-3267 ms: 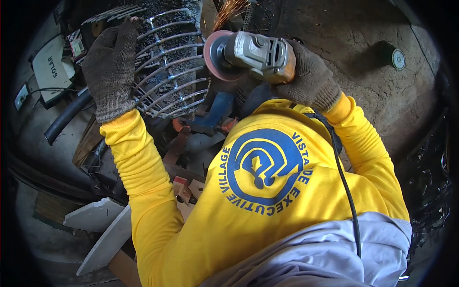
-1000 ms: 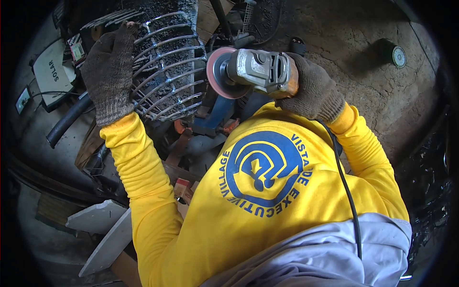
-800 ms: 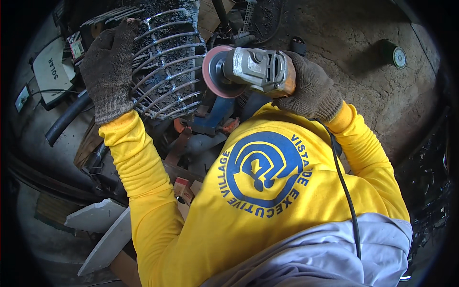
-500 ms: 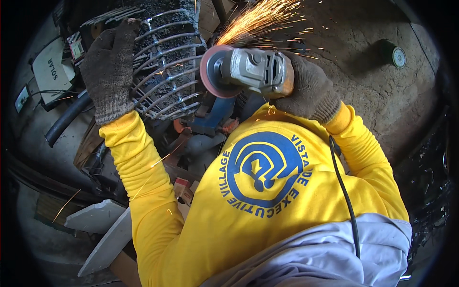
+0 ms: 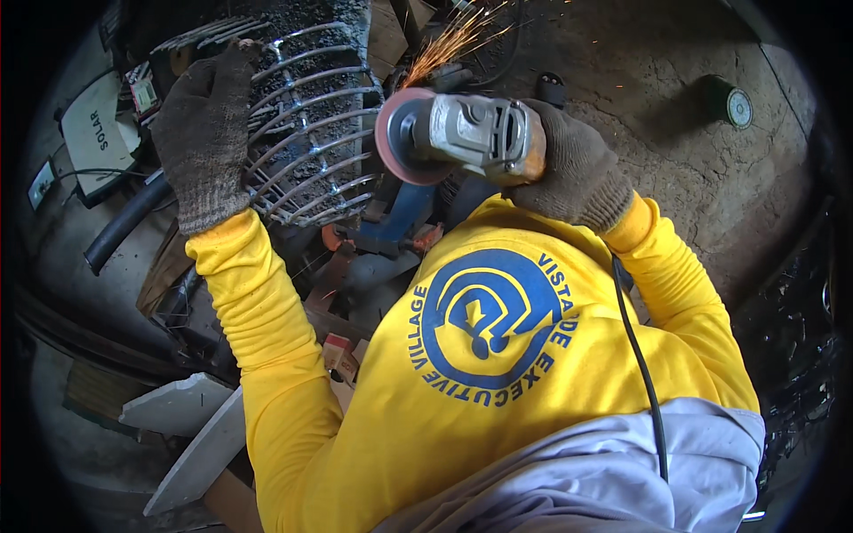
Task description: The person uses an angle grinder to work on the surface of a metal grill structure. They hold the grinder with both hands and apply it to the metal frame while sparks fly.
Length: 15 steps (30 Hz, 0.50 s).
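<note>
A curved rack of welded steel rods (image 5: 306, 124) lies at the upper left over a dark, gritty surface. My left hand (image 5: 206, 133), in a brown knit glove, is closed on the rack's left side; its fingertips are partly hidden. My right hand (image 5: 573, 164), gloved alike, is wrapped round the body of an angle grinder (image 5: 480, 138). The grinder's reddish disc (image 5: 391, 138) is at the right-hand rod ends, and orange sparks (image 5: 453, 40) fly up and to the right from it. Whether the disc touches a rod I cannot tell.
The grinder's black cord (image 5: 644, 364) runs down over my yellow shirt. A green cylindrical can (image 5: 737, 105) stands on the concrete floor at right. A blue metal tool (image 5: 391, 222) lies below the rack. Pale boards (image 5: 204, 435) lean at lower left, near a black pipe (image 5: 124, 226).
The spray of sparks has shrunk and thinned. The grinder has shifted very slightly right and down. My left hand stays in place on the rack.
</note>
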Available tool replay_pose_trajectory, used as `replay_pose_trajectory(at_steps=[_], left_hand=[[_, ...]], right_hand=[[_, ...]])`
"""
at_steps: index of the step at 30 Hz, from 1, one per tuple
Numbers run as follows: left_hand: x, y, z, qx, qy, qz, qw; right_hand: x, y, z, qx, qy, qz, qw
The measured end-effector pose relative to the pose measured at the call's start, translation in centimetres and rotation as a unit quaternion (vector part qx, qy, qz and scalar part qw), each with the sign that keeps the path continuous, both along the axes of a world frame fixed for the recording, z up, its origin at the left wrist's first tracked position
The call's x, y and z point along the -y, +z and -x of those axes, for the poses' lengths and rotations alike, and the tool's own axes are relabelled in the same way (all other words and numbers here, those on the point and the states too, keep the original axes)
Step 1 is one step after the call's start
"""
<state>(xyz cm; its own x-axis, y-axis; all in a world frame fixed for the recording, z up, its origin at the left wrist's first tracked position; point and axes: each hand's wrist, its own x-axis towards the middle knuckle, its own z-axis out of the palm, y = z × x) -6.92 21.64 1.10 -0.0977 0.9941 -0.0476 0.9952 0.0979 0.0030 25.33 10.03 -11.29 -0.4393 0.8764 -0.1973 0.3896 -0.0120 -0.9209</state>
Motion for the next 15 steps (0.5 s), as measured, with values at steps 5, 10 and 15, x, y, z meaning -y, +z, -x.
replay_pose_trajectory(at_steps=[5,10,15], left_hand=[[0.2,0.3,-0.5,0.038,0.018,-0.006,0.999],[0.5,0.8,0.1,0.001,-0.022,-0.002,1.000],[0.0,-0.2,0.6,0.003,-0.061,-0.008,0.998]], right_hand=[[-0.7,-0.6,-0.1,-0.010,0.002,0.005,1.000],[-0.5,0.0,0.0,0.012,0.005,0.043,0.999],[0.2,-0.2,-0.4,0.008,0.026,0.005,1.000]])
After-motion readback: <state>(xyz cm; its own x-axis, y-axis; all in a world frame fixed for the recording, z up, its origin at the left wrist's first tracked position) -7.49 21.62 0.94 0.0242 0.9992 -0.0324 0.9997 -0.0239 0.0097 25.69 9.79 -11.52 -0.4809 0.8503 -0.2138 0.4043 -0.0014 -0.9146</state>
